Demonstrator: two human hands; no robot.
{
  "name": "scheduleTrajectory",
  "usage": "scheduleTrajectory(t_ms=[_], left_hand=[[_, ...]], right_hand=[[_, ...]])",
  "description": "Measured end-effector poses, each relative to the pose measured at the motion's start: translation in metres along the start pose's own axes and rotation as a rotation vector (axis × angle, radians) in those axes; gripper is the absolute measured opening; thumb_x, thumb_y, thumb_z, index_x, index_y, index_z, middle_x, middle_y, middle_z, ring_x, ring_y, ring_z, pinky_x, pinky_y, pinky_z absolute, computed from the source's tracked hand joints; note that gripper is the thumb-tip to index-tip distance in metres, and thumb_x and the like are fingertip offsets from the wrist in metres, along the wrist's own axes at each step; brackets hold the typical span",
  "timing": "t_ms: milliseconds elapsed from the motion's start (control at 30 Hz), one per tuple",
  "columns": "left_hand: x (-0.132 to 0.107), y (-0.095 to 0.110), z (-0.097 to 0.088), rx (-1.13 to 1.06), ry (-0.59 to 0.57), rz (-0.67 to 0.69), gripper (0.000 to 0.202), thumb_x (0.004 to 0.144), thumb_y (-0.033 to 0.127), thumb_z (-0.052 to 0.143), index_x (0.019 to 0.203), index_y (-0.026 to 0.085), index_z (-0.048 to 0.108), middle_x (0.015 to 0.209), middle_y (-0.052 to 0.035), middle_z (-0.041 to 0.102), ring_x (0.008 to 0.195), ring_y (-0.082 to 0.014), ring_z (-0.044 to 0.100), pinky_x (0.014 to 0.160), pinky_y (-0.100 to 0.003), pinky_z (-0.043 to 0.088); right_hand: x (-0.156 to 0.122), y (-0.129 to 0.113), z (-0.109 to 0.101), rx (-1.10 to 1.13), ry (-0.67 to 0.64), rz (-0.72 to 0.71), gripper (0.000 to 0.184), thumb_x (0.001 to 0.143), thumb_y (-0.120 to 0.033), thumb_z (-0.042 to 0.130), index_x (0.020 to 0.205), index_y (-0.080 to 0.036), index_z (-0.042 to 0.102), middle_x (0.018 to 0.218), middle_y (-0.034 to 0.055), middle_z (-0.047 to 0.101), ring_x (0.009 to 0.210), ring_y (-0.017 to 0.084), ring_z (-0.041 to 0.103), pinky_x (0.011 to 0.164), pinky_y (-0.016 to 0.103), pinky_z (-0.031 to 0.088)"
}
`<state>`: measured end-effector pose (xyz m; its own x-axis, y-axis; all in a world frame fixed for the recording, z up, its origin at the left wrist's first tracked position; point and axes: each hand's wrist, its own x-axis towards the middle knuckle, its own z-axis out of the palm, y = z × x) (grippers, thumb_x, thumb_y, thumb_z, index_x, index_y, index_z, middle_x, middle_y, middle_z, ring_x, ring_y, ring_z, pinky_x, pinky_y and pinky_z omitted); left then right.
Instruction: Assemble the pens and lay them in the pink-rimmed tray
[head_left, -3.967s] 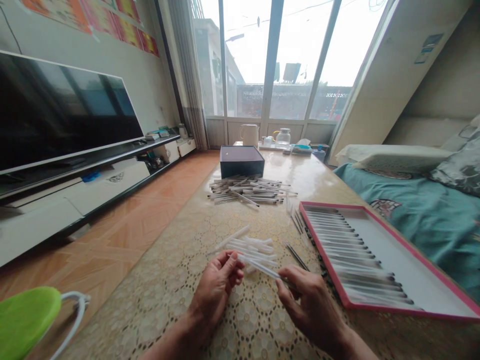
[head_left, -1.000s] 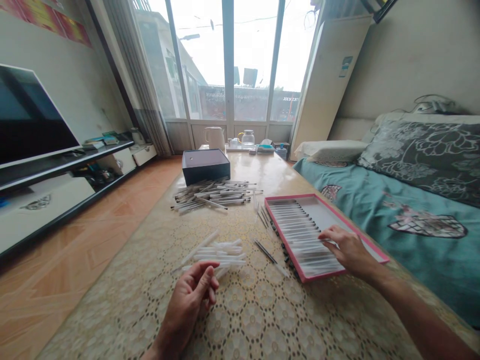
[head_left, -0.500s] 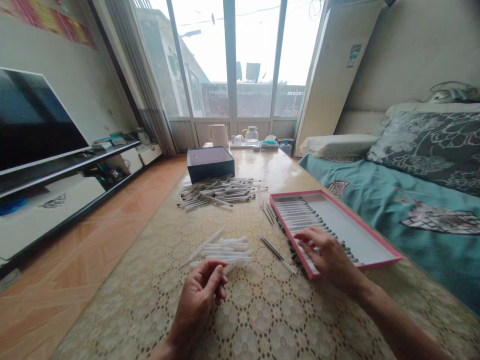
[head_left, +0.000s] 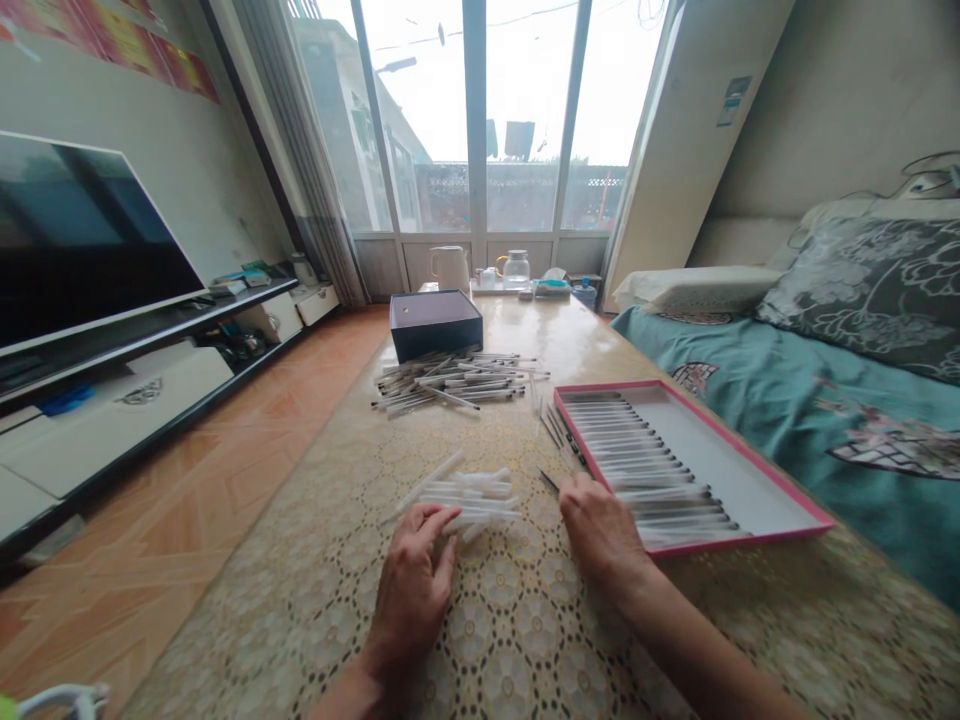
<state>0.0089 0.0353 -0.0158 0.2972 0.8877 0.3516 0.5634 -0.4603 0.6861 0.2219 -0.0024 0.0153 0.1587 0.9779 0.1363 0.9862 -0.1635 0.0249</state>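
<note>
At the right middle of the frame, the pink-rimmed tray holds a row of assembled pens along its left half. Its right half is bare, so the filling looks about half done. Still loose are a small pile of clear tubes at centre, thin dark refills just beside the tray's left rim, and a larger heap of pen parts farther up the worktop by a dark box. The left hand lies open, palm down, with its fingertips touching the clear tubes. The right hand sits at the tray's near left corner with its fingers curled out of view, so whether it grips anything cannot be told.
</note>
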Motion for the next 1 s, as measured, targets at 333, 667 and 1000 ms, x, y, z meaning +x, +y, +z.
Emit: scheduleTrajectory(t_ms=[333, 667, 1000], left_hand=[[0.000, 0.001, -0.001, 0.036, 0.005, -0.025, 0.015, 0.075, 0.016, 0.051, 0.083, 0.022, 0.063, 0.086, -0.0044, 0.059, 0.067, -0.0172, 0.059, 0.065, -0.029, 0.047], [0.002, -0.001, -0.005, -0.102, 0.102, -0.062, 0.015, 0.077, 0.021, 0.053, 0.086, 0.022, 0.064, 0.086, -0.0038, 0.063, 0.065, -0.0168, 0.058, 0.060, -0.026, 0.045], [0.000, 0.000, -0.006, -0.024, 0.070, -0.013, 0.017, 0.079, 0.022, 0.052, 0.089, 0.023, 0.065, 0.091, -0.0044, 0.063, 0.065, -0.0162, 0.058, 0.061, -0.026, 0.045]], right_hand=[[-0.006, 0.008, 0.000, 0.094, 0.140, -0.018, 0.011, 0.076, -0.007, 0.047, 0.076, -0.016, 0.053, 0.079, 0.0082, 0.059, 0.078, 0.022, 0.057, 0.062, 0.028, 0.037], [-0.029, -0.006, -0.013, 0.551, 0.168, -0.262, 0.010, 0.075, -0.013, 0.044, 0.068, -0.020, 0.042, 0.058, -0.0047, 0.045, 0.051, 0.010, 0.042, 0.052, 0.023, 0.026], [-0.029, -0.010, -0.007, 0.564, 0.119, -0.284, 0.008, 0.075, -0.013, 0.045, 0.070, -0.020, 0.044, 0.061, -0.0037, 0.049, 0.053, 0.009, 0.044, 0.053, 0.022, 0.026]])
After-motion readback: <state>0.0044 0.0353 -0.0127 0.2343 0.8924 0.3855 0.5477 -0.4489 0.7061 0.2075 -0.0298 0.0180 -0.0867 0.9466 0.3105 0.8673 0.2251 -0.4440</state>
